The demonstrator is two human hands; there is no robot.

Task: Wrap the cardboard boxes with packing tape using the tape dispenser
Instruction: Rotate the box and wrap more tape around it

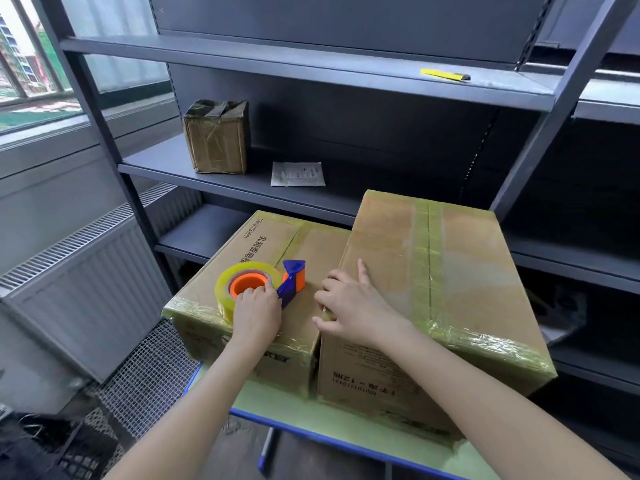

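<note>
Two taped cardboard boxes stand side by side on a green table. The lower left box carries the tape dispenser, a yellowish tape roll on an orange hub with a blue handle. My left hand grips the roll and handle of the dispenser. The taller right box has tape along its top seam and edges. My right hand rests on its near left top corner, forefinger stretched forward on the top and the other fingers curled over the edge.
A dark metal shelving unit rises right behind the boxes. On it sit a small tape-wrapped box, a white paper packet and a yellow utility knife. A radiator and window are at left.
</note>
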